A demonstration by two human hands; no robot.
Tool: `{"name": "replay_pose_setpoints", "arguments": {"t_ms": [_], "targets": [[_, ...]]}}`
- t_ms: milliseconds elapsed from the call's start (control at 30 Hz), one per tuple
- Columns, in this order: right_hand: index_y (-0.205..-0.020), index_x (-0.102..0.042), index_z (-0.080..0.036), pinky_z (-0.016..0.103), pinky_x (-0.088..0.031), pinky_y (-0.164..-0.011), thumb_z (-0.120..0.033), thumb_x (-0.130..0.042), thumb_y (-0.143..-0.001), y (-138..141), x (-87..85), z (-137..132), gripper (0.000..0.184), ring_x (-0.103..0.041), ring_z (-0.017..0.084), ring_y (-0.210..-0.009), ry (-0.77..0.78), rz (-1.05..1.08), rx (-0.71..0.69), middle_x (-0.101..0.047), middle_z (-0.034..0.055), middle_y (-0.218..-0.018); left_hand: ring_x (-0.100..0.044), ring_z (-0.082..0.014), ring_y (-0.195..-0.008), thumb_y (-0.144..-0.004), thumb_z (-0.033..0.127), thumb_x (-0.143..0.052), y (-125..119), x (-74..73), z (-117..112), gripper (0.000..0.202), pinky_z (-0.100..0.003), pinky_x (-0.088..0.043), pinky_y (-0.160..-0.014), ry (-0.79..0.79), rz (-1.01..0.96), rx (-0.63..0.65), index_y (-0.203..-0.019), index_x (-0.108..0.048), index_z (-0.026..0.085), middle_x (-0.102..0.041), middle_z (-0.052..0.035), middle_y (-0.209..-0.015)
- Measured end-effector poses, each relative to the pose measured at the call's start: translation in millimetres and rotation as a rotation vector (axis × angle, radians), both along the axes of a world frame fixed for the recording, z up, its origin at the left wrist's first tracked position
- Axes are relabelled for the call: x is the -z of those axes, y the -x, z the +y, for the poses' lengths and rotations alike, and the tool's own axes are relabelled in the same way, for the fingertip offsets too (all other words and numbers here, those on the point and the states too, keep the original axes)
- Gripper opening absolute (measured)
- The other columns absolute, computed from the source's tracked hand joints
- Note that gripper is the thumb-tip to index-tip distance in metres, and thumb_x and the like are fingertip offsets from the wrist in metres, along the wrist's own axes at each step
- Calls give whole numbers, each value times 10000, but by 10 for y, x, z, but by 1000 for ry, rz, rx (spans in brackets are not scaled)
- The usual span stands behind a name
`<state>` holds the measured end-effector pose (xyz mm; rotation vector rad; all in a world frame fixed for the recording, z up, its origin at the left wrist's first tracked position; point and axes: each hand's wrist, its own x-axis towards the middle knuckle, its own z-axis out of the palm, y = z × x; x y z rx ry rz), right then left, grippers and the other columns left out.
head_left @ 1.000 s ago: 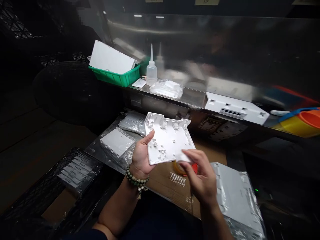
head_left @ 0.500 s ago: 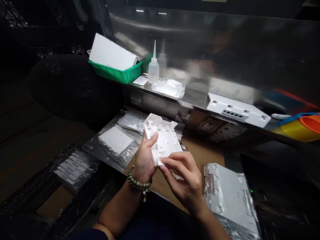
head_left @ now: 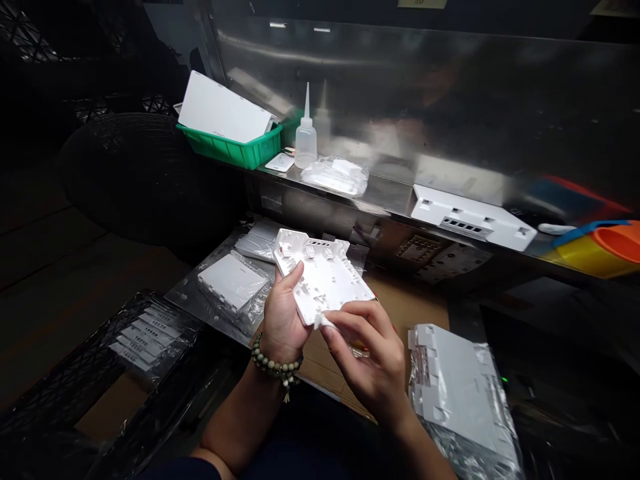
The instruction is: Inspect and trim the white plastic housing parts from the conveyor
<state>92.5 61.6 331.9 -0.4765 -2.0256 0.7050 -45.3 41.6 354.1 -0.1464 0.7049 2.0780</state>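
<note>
My left hand (head_left: 283, 313), with a bead bracelet on the wrist, grips a white plastic housing panel (head_left: 320, 275) by its near left edge, ribbed inner side up. My right hand (head_left: 367, 350) pinches a small white piece (head_left: 324, 321) against the panel's near corner, fingers curled. Both hands hover above a sheet of brown cardboard (head_left: 405, 303).
Bagged white panels (head_left: 233, 281) lie left of the hands, a bagged stack (head_left: 457, 393) to the right. On the steel shelf stand a green basket (head_left: 233, 150), a squeeze bottle (head_left: 305, 137), a plastic bag (head_left: 335, 177), a white housing (head_left: 470, 217) and coloured tubs (head_left: 597, 250).
The panel has turned and come closer to me. My right hand moved from its right corner to the near corner, covering the orange tape roll that showed beneath.
</note>
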Motion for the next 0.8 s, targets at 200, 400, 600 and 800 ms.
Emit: {"name": "replay_pose_setpoints", "arguments": {"t_ms": [200, 400, 600, 800], "targets": [[-1017, -733, -227, 385, -505, -765, -183, -715, -911, 52, 39, -25, 116, -646, 200, -851, -127, -48, 3, -699, 43, -913, -687, -344, -1207, -987, 181, -546, -13, -2, -39, 613, -536, -483, -1132, 20, -70, 60, -1581, -399, 217, -670, -152, -1397], [-968, -771, -250, 314, -511, -682, -225, -746, -895, -275, 136, 251, 81, -640, 186, -868, 112, 9, 158, -666, 35, -955, -624, -381, -1289, -1023, 274, -477, 181, 35, -168, 643, -607, -437, -1144, 24, -148, 154, -1621, -281, 143, -636, -212, -1418], [-988, -770, -209, 363, -530, -801, -340, -744, -897, -682, 274, 595, 162, -648, 220, -945, 190, 202, 535, -687, 62, -1001, -417, -360, -1465, -1065, 429, -324, 576, 323, -428, 638, -627, -217, -1230, -349, -85, 322, -1648, -186, 211, -496, -177, -1557], [-1051, -750, -241, 313, -576, -752, -261, -681, -953, -642, 297, 487, 122, -630, 183, -945, 124, 105, 406, -621, 52, -1034, -330, -257, -1496, -1071, 503, -339, 789, 568, -670, 669, -561, -119, -1244, -457, -73, 368, -1626, 15, 383, -567, -7, -1489]]}}
